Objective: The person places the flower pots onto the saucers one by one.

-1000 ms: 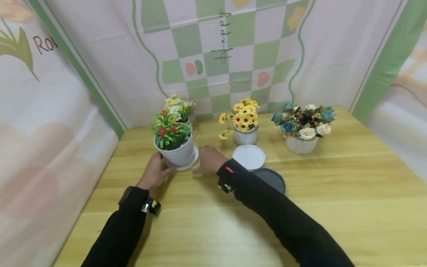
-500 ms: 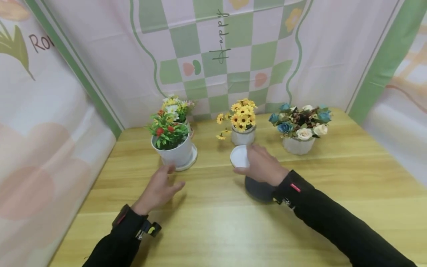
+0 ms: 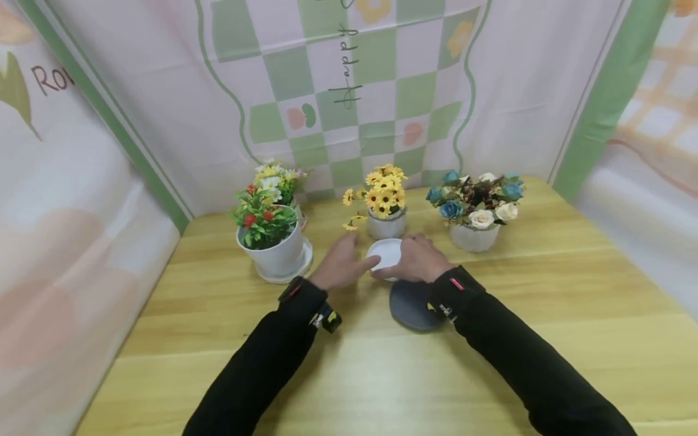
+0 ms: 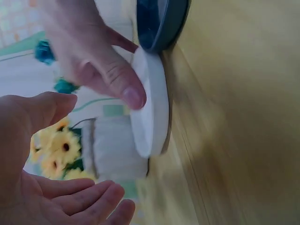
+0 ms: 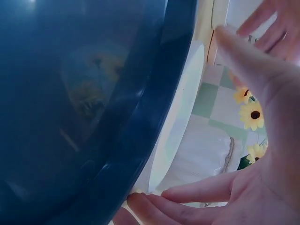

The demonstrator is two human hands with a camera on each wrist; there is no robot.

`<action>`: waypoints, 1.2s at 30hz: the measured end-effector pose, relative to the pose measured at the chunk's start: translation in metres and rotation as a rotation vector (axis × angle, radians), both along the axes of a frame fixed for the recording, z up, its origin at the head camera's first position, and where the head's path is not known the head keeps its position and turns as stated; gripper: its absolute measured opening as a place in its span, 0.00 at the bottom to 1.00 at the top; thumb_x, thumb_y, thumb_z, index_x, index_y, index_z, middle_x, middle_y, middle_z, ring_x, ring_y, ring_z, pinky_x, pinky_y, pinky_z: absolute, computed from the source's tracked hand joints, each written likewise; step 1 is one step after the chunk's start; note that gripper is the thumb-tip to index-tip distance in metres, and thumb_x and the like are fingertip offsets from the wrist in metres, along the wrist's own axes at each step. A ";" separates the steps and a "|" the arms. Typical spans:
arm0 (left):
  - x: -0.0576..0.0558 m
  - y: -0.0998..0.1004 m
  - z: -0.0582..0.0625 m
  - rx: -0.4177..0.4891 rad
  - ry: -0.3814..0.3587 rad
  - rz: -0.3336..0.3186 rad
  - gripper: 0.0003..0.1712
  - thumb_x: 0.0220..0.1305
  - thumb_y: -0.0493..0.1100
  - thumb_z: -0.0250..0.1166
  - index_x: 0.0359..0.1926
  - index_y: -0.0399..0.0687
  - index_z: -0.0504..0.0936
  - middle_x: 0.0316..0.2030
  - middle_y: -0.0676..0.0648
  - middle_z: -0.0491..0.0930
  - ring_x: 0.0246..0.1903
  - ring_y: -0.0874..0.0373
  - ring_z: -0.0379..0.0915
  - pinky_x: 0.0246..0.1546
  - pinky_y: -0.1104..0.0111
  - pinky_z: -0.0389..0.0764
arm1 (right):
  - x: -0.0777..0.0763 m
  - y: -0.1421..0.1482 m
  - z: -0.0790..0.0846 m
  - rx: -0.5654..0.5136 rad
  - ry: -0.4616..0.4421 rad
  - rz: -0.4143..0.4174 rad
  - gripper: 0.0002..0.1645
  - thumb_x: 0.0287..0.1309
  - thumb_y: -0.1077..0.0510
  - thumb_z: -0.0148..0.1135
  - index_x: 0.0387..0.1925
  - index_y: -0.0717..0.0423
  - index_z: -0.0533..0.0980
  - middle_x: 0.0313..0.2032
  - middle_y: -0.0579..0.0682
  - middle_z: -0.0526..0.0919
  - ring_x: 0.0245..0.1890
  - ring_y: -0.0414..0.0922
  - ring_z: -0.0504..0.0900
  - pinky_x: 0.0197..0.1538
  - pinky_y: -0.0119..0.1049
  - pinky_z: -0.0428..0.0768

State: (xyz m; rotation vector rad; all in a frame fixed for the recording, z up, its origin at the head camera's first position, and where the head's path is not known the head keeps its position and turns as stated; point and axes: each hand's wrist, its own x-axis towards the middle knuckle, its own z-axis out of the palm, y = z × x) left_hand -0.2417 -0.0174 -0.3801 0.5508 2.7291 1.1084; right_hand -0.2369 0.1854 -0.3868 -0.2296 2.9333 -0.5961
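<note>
A white saucer (image 3: 386, 251) lies on the table before the yellow-flower pot (image 3: 386, 224). Around its right side, my right hand (image 3: 420, 260) holds it, with thumb and fingers spread toward opposite edges; the right wrist view shows fingertips (image 5: 140, 204) against the rim. My left hand (image 3: 340, 263) hovers left of the saucer, fingers apart, holding nothing, as seen in the left wrist view. A dark blue-grey saucer (image 3: 413, 309) lies nearer me, close to the white one and partly under the right wrist.
At left, a white pot (image 3: 275, 257) of red flowers stands on a saucer (image 3: 306, 257). Behind it is a pot of white and yellow flowers (image 3: 275, 181). A pot (image 3: 474, 236) of blue and cream roses stands right. Curtains (image 3: 365, 72) border the wooden table (image 3: 349, 387).
Both hands have left the red-flower pot and its saucer. The right hand went right to the white saucer, then the left hand followed to that saucer's left side.
</note>
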 end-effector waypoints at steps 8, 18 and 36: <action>-0.038 0.041 -0.006 0.102 0.062 0.075 0.49 0.68 0.48 0.71 0.78 0.31 0.57 0.74 0.30 0.66 0.74 0.38 0.64 0.78 0.49 0.67 | 0.001 -0.003 -0.002 -0.022 -0.029 0.001 0.51 0.46 0.30 0.80 0.59 0.62 0.80 0.57 0.65 0.78 0.62 0.64 0.71 0.53 0.59 0.83; -0.076 0.069 -0.005 0.134 0.110 0.145 0.45 0.61 0.48 0.79 0.71 0.35 0.67 0.66 0.36 0.75 0.66 0.43 0.73 0.72 0.54 0.75 | 0.002 -0.006 -0.004 -0.035 -0.023 -0.040 0.47 0.39 0.35 0.85 0.58 0.56 0.82 0.57 0.64 0.75 0.59 0.61 0.71 0.48 0.57 0.83; -0.093 0.074 0.001 -0.048 0.099 0.199 0.29 0.60 0.56 0.79 0.39 0.41 0.72 0.40 0.46 0.69 0.38 0.53 0.66 0.38 0.64 0.71 | 0.006 -0.016 -0.002 0.046 -0.082 -0.062 0.54 0.38 0.32 0.86 0.54 0.70 0.80 0.64 0.70 0.70 0.60 0.62 0.74 0.58 0.59 0.84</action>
